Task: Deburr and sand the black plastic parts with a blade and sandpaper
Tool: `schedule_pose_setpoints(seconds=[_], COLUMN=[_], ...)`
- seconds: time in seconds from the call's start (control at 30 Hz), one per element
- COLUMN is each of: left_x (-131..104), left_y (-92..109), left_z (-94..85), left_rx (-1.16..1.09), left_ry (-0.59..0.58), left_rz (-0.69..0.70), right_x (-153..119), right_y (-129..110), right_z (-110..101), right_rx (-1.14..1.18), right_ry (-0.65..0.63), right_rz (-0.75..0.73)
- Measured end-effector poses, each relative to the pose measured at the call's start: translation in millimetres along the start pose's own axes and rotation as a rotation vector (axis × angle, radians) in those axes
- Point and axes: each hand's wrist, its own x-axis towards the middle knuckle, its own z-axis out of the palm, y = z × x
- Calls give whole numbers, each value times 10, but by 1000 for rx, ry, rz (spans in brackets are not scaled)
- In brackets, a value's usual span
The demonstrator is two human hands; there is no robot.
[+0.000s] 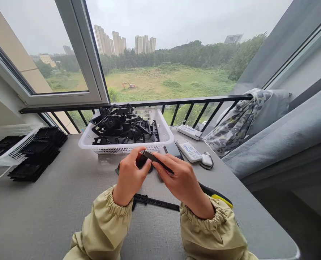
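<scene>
In front of the basket, my right hand (178, 175) is closed on a dark, flat bar-shaped piece (162, 163), its fingers along the top and thumb below. My left hand (132, 173) pinches at the piece's left end, where black plastic shows between thumb and forefinger. Whether this is one part or two, I cannot tell. Below the hands lies a black caliper (157, 203), its right end hidden by my right wrist. Beside that wrist is a tool with a black and yellow handle (221, 199), partly covered. Dark items on the table behind my hands are mostly hidden.
A white plastic basket (126, 147) heaped with black plastic parts (119, 124) stands by the window railing. At left are stacked black parts (37, 153) and another white basket (14, 159). Two white devices (189, 151) and a small white case (207, 160) lie at right, near a grey curtain.
</scene>
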Motion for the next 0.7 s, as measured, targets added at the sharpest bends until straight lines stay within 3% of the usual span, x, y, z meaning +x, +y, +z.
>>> schedule_pose_setpoints(seconds=[0.4,0.53,0.7], left_x=[-2,-3,0], left_y=[-15,-4,13], left_z=[-4,-9,-20], left_rx=[19,17,-30], left_ry=[15,38,12], left_rz=[58,65,23], right_x=[3,2,9], right_y=[5,26,4], right_z=[-37,-56,-18], right_rx=[17,31,49], right_ry=[-36,4,-34], right_rz=[52,63,40])
